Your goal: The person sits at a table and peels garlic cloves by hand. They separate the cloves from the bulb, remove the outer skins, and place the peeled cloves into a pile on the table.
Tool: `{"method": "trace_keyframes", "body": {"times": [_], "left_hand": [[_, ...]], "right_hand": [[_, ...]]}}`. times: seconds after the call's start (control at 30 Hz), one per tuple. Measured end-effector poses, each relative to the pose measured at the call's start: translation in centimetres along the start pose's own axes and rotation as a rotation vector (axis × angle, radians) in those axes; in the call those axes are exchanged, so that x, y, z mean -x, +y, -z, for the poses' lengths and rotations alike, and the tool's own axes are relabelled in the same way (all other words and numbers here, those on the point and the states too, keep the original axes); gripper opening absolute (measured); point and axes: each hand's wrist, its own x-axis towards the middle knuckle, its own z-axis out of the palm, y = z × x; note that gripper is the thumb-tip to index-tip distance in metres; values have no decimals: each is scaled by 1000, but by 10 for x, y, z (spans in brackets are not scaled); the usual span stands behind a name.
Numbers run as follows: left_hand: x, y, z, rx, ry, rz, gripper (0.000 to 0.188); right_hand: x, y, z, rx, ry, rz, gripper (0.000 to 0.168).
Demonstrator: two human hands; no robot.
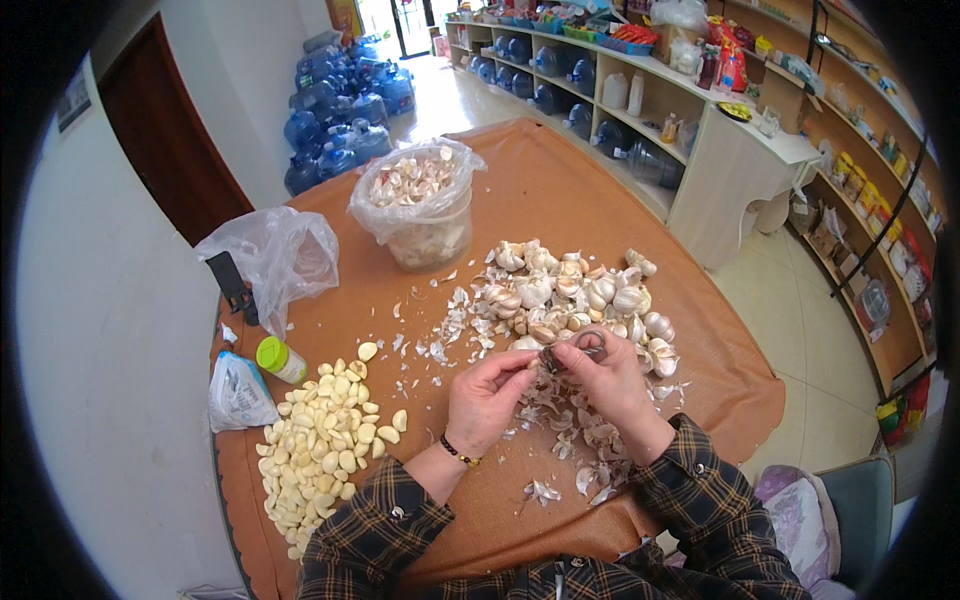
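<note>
My left hand (487, 397) pinches a garlic clove (534, 364), mostly hidden by the fingertips. Touching it at the tips, my right hand (611, 375) holds a small dark metal tool with looped handles (591, 343), which looks like scissors. Unpeeled garlic bulbs (536, 289) and loose cloves are heaped just beyond both hands. Papery garlic skins (577, 427) are scattered beneath the hands. To the left of my left forearm spreads a large pile of peeled garlic cloves (322, 442) on the brown table cover (525, 187).
A plastic-lined bucket (427, 232) full of garlic skins stands at the far side. Along the left lie a clear plastic bag (292, 262), a black phone stand (232, 289), a green-lidded container (281, 360) and a white-and-blue packet (240, 394). A chair (855, 517) is at right.
</note>
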Motion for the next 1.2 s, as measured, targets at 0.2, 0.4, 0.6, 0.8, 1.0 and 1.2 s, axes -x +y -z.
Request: {"method": "trace_keyframes", "body": {"times": [0.2,0.4,0.6,0.8,1.0,1.2], "left_hand": [[-5,-7,4,238,39,69,23],[-5,-8,4,127,41,32,21],[-1,7,-4,-417,82,-179,18],[1,6,-3,-444,76,-215,18],[0,6,-4,-420,101,-202,19],[0,0,-2,-485,92,-278,19]], "right_hand": [[-3,7,2,-87,91,10,11],[1,1,-5,-93,16,97,11],[4,1,-5,-13,-56,59,11],[-1,5,0,-108,-32,-66,13],[-2,9,0,-110,-75,-10,12],[-1,2,-1,-62,-47,-69,14]]}}
